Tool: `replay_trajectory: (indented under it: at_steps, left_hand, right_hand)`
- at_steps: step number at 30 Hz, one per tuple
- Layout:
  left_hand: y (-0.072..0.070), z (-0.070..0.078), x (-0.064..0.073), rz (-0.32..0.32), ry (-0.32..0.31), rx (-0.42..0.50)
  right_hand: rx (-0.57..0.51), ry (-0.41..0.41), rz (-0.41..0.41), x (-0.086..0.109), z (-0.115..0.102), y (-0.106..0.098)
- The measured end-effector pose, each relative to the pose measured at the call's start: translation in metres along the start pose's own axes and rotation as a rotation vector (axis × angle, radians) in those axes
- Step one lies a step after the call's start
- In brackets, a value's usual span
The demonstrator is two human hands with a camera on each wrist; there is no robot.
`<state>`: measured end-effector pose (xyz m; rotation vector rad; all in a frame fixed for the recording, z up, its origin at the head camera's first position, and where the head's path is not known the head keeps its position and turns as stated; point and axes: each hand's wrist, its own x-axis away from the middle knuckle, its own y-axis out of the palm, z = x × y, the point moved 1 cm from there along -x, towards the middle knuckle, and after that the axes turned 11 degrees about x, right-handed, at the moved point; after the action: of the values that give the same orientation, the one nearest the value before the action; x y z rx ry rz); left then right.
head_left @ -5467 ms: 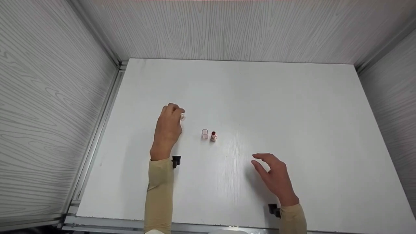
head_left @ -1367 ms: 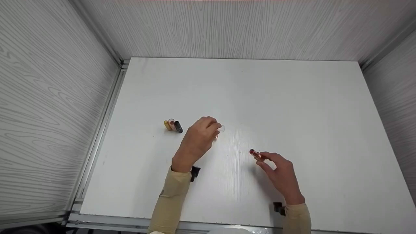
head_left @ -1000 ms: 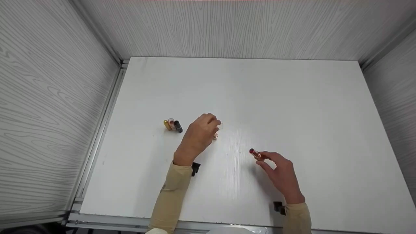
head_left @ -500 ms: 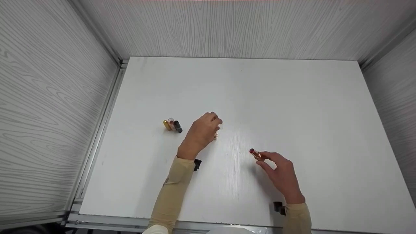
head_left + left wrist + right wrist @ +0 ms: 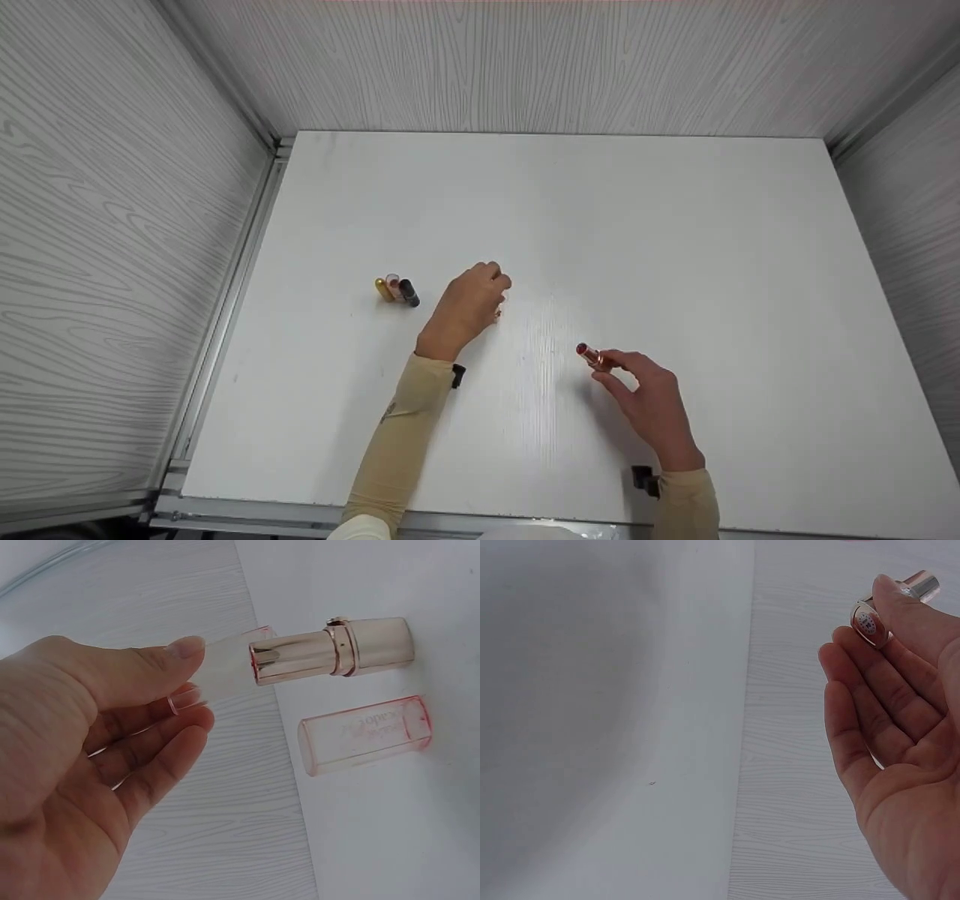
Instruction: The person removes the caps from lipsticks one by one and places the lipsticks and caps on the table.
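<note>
My left hand pinches a clear cap between thumb and fingers. Just beyond the cap's rim, in the left wrist view, an uncapped rose-gold lipstick stands upright on the table; whether the cap overlaps its tip, I cannot tell. Beside it stands another clear cap with a pink rim, hidden behind the hand in the head view. Over the table to the right, my right hand pinches a second rose-gold lipstick by its base. Its red tip is bare and tilts up to the left.
Left of my left hand, a gold tube, a clear-capped lipstick and a black tube stand close together on the white table. Grey wood-grain panels wall in the back and sides.
Since the oldest frame, my left hand has come from the left group to the middle, and my right hand has gained a lipstick. Lately the left hand shifted slightly, its cap passing from sight overhead.
</note>
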<state>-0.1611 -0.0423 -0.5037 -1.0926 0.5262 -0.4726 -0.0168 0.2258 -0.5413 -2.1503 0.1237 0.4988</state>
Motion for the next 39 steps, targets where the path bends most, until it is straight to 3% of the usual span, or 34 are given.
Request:
replay_trajectory:
  at_steps: [11, 18, 31, 39]
  left_hand:
    - [0.009, -0.005, -0.003, -0.044, 0.009, -0.051]
    - [0.011, -0.005, -0.006, -0.082, -0.023, -0.047]
    - [0.011, 0.004, -0.009, -0.138, -0.038, -0.089]
    - [0.029, 0.011, -0.012, -0.209, -0.04, -0.13]
  right_hand:
    - [0.003, -0.01, 0.009, 0.0, 0.0, 0.001]
    - [0.0, 0.009, 0.002, 0.0, 0.0, 0.0]
    - [-0.04, 0.055, -0.016, 0.001, 0.0, 0.001]
    - [-0.045, 0.066, -0.022, 0.002, 0.001, 0.001]
